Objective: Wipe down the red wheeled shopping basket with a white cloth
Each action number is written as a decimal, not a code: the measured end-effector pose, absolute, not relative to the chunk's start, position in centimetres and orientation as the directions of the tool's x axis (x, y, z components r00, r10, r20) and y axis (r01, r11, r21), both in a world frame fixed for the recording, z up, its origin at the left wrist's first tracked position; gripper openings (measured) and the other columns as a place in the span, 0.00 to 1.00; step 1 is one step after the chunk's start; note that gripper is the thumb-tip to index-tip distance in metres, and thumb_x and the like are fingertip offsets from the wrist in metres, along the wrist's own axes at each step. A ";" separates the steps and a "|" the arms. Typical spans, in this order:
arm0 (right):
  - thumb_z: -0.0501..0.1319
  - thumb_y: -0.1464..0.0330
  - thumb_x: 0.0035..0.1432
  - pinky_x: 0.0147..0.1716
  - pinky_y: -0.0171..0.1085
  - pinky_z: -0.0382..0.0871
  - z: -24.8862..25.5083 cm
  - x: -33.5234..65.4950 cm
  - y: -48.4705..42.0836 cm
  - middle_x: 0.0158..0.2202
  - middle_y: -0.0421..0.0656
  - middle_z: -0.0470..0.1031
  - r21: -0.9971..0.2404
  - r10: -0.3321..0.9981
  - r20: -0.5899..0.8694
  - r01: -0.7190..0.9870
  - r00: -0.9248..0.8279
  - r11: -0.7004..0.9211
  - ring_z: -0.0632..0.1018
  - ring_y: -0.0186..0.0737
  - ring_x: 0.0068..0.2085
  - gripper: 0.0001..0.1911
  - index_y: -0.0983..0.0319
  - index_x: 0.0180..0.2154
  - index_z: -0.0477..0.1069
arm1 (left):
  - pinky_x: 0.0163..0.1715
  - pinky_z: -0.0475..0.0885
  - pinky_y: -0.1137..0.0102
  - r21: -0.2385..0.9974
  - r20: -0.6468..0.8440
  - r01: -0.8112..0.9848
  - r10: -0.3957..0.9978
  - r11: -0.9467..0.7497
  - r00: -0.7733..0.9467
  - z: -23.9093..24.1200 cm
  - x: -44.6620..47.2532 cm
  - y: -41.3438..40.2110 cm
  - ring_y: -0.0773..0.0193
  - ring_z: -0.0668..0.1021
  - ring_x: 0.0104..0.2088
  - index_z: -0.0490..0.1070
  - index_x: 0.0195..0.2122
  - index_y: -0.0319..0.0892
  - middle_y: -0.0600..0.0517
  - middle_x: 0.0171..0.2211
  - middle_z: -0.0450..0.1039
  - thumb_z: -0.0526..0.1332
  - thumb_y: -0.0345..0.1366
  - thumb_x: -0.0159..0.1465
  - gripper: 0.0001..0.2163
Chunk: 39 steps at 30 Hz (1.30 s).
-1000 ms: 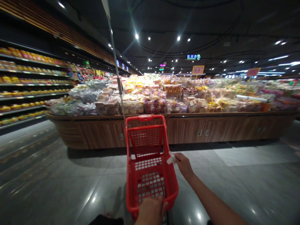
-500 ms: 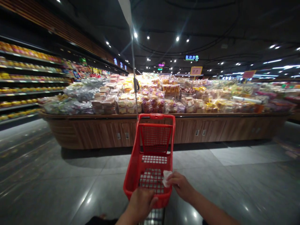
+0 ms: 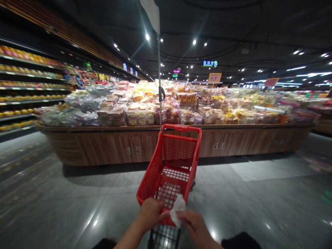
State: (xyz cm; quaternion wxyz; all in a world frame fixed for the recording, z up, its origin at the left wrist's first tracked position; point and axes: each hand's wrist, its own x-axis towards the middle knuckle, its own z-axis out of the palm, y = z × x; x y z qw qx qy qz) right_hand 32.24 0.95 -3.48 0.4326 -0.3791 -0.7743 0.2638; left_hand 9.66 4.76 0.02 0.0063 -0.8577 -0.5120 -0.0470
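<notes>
A red plastic shopping cart with a gridded basket stands in front of me, its interior bare. My left hand is closed over the cart's near rim, thumb pointing to the right. Just right of it, my right hand pinches a crumpled white tissue between thumb and fingers. The tissue hangs at the near rim's right part; whether it touches the rim I cannot tell. A thin pole with a white flag rises from the cart's far left corner.
Ahead runs a long wooden display counter heaped with packaged baked goods. Stocked shelves line the left side. A price sign stands above the goods. Grey tiled floor surrounds the cart.
The cart's far end has swung to the right, with its flag pole. My right hand has brought the tissue down and left, closer to my left hand, which stays on the rim.
</notes>
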 end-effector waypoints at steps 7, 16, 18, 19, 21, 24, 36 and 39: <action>0.51 0.67 0.62 0.41 0.38 0.69 -2.4 33.3 4.6 0.42 0.43 0.76 -0.579 0.727 0.638 0.463 -0.254 0.671 0.75 0.41 0.41 0.13 0.58 0.44 0.72 | 0.30 0.61 0.70 0.031 0.142 0.855 0.849 -0.518 0.509 0.0 9.1 5.4 0.62 0.74 0.28 0.69 0.25 0.43 0.50 0.25 0.73 0.42 0.59 0.60 0.27; 0.58 0.67 0.57 0.43 0.40 0.62 -0.8 31.1 1.4 0.40 0.40 0.77 -0.504 0.810 0.504 0.659 -0.301 0.559 0.73 0.42 0.41 0.09 0.55 0.41 0.71 | 0.29 0.59 0.70 0.048 0.168 0.840 0.834 -0.540 0.526 -0.5 7.5 6.1 0.63 0.72 0.28 0.69 0.24 0.42 0.51 0.24 0.72 0.44 0.58 0.60 0.26; 0.60 0.69 0.54 0.43 0.42 0.60 0.7 31.2 2.3 0.36 0.40 0.77 -0.487 0.846 0.467 0.725 -0.256 0.488 0.72 0.43 0.39 0.10 0.56 0.41 0.71 | 0.30 0.59 0.71 0.055 0.164 0.840 0.835 -0.539 0.525 -0.3 7.2 6.0 0.64 0.72 0.28 0.69 0.24 0.42 0.51 0.24 0.72 0.44 0.57 0.61 0.26; 0.61 0.70 0.53 0.44 0.43 0.59 1.3 31.3 2.9 0.37 0.41 0.77 -0.464 0.846 0.461 0.741 -0.266 0.486 0.71 0.44 0.40 0.11 0.56 0.41 0.71 | 0.30 0.59 0.71 0.058 0.159 0.840 0.836 -0.539 0.526 -0.1 7.1 5.9 0.64 0.71 0.28 0.69 0.24 0.42 0.51 0.24 0.71 0.43 0.56 0.61 0.25; 0.61 0.71 0.52 0.44 0.42 0.58 2.2 31.4 3.7 0.39 0.40 0.76 -0.404 0.806 0.451 0.718 -0.384 0.567 0.71 0.44 0.42 0.10 0.56 0.39 0.71 | 0.30 0.59 0.71 0.057 0.147 0.841 0.838 -0.537 0.525 0.3 6.9 5.8 0.65 0.71 0.28 0.69 0.24 0.42 0.52 0.24 0.72 0.43 0.56 0.61 0.25; 0.58 0.73 0.55 0.40 0.37 0.61 2.4 31.4 4.2 0.43 0.40 0.74 -0.351 0.692 0.427 0.599 -0.582 0.720 0.71 0.40 0.42 0.08 0.58 0.38 0.72 | 0.30 0.60 0.71 0.058 0.113 0.859 0.858 -0.509 0.501 1.0 7.1 5.6 0.64 0.72 0.28 0.69 0.24 0.42 0.52 0.24 0.73 0.45 0.56 0.61 0.25; 0.54 0.72 0.59 0.45 0.40 0.66 0.1 32.9 7.9 0.42 0.43 0.77 -0.492 0.639 0.524 0.412 -0.563 0.767 0.75 0.39 0.42 0.11 0.59 0.38 0.74 | 0.37 0.63 0.64 0.195 0.173 0.952 0.964 -0.235 0.203 0.6 14.8 2.6 0.57 0.76 0.35 0.71 0.37 0.42 0.47 0.32 0.76 0.40 0.50 0.65 0.24; 0.54 0.73 0.57 0.47 0.44 0.66 0.2 34.6 10.7 0.51 0.51 0.70 -0.543 0.751 0.576 0.535 -0.323 0.647 0.72 0.45 0.50 0.11 0.63 0.36 0.76 | 0.41 0.62 0.62 0.183 0.172 0.958 0.966 -0.223 0.192 0.5 14.8 2.5 0.55 0.75 0.37 0.72 0.36 0.41 0.46 0.32 0.76 0.45 0.55 0.61 0.24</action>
